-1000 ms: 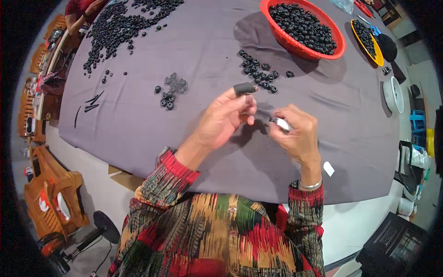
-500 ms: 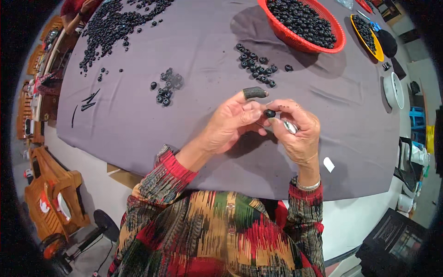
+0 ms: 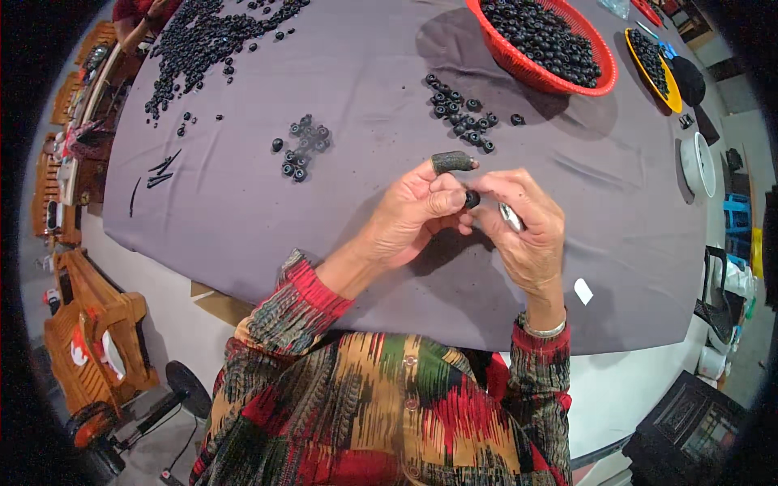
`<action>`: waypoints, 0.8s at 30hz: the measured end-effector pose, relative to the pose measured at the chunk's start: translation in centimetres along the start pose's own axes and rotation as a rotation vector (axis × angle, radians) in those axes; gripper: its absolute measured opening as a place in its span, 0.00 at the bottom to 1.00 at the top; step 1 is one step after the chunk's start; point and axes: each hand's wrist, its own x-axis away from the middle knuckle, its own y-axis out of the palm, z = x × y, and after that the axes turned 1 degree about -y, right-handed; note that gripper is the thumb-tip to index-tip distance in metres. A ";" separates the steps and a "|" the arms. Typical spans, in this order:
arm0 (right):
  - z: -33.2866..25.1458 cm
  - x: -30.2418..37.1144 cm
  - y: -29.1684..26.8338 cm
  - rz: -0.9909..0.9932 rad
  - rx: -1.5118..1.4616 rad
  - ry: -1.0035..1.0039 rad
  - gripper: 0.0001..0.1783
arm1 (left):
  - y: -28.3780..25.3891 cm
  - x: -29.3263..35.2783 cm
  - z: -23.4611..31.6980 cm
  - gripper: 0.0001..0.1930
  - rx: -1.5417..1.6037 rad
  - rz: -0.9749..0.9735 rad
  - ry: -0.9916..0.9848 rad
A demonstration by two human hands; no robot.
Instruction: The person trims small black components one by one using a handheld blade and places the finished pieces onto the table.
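Between the thumb and fingers of my left hand (image 3: 409,211) is a small round black piece (image 3: 472,199), ring-like and shiny. A dark sleeve (image 3: 452,163) covers that hand's index finger, which stretches out above. My right hand (image 3: 527,227) closes around a small silver metal tool (image 3: 510,217); its working end is hidden at the black piece, so its exact kind is unclear. The fingertips of both hands nearly meet there. Ahead on the cloth lies a loose group of similar black pieces (image 3: 463,121), and another small cluster (image 3: 301,146) sits farther left.
A red plastic basket (image 3: 604,61) full of black pieces stands at the far right, with a yellow tray (image 3: 671,95) and a white bowl (image 3: 698,164) beyond. A large spread of pieces (image 3: 198,49) covers the far left, near another person's arm (image 3: 138,32). Dark strips (image 3: 162,170) lie nearer.
The black piece has shifted from between both hands' fingertips into my left thumb and finger grip. My right fingers have moved slightly; the whole view has shifted a little.
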 end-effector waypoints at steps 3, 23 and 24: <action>0.2 0.2 0.3 0.025 0.011 -0.001 0.12 | 0.0 0.1 0.1 0.18 -0.014 0.014 0.014; -0.9 -0.2 -0.3 -0.052 0.237 -0.007 0.15 | -0.2 0.0 0.0 0.17 -0.053 -0.006 -0.074; -0.9 -0.2 -0.3 -0.058 0.246 -0.007 0.14 | -0.4 -0.1 -0.2 0.20 -0.045 -0.004 -0.064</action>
